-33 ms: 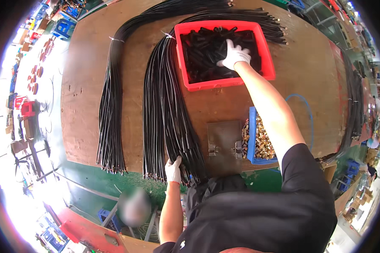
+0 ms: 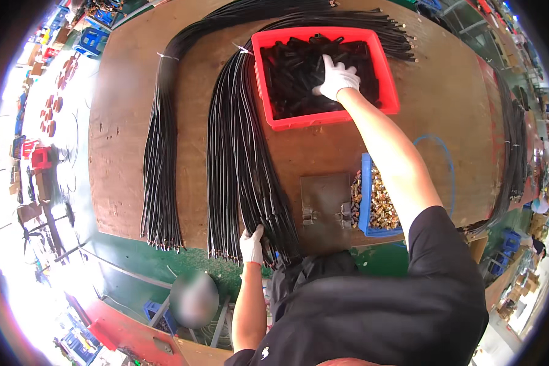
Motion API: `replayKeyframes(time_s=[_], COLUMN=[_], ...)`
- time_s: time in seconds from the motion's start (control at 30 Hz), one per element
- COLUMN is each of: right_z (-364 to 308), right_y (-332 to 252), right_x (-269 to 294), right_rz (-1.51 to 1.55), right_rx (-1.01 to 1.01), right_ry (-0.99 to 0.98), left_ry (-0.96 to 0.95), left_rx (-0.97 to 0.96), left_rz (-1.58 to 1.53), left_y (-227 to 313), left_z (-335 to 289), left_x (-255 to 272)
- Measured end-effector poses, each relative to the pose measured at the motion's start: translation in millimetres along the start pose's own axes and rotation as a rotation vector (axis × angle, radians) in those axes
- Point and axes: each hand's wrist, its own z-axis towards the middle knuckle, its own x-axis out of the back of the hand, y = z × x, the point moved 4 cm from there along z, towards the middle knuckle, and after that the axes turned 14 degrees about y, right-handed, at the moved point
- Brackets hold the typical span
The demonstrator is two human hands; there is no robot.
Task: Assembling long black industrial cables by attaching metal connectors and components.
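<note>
My right hand (image 2: 337,79), in a white glove, lies with its fingers spread over the heap of short black tube pieces (image 2: 293,73) in a red bin (image 2: 323,120); some fingertips are hidden among them. My left hand (image 2: 251,245), also gloved, is at the table's near edge, its fingers closed round black cable near the lower end of a long bundle (image 2: 238,152). How many strands it holds cannot be made out. That bundle is tied with a white tie, bends behind the bin and ends at the far right.
A second tied cable bundle (image 2: 160,165) lies to the left. Right of a flat brown plate (image 2: 325,198) with metal clips stands a blue tray (image 2: 365,195) of small brass-coloured fittings (image 2: 381,204), partly under my right forearm. More black cables (image 2: 514,146) lie at the table's right end.
Some black pieces beside my right hand lie slightly differently, and that hand has shifted a touch. My left hand keeps its hold on the cable.
</note>
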Motion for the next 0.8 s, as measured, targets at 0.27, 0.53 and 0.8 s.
replayKeyframes(time_s=[0.27, 0.53, 0.8], right_z=[1.8, 11.2, 21.8], right_y=[-13.8, 18.9, 38.8], right_x=[-20.1, -1.5, -6.2], right_rz=[-0.127, 0.005, 0.342], right_rx=[0.152, 0.393, 0.368], right_ry=[0.106, 0.109, 0.128], left_ry=[0.030, 0.049, 0.085], left_rx=[-0.001, -0.178, -0.225], left_rz=[0.043, 0.157, 0.230], left_y=[8.4, 43.2, 47.6], left_z=[-4.9, -18.8, -23.1], left_x=[1.4, -0.4, 14.9])
